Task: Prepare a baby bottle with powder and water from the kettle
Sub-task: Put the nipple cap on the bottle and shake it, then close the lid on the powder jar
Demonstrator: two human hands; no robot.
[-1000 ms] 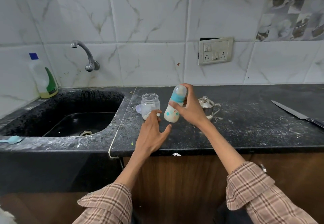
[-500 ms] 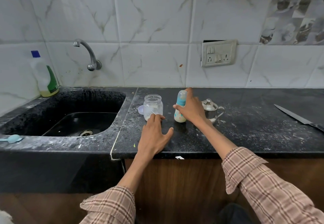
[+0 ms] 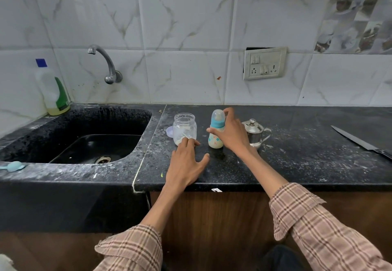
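The right hand (image 3: 231,135) covers the right side of the baby bottle (image 3: 216,130) and part of the steel kettle (image 3: 254,132) behind it, so how far its fingers wrap the bottle cannot be told; thumb and fingers curve around it. The bottle stands upright, long axis vertical, clear cap up, blue collar, milky body, mid-tabletop (image 3: 297,160) toward the back edge. The left hand (image 3: 184,162) lies flat, fingers spread, fingertips touching the clear round powder jar (image 3: 184,129). A knife (image 3: 360,143) is cut off at the right edge. The tabletop is black, speckled, dusted white.
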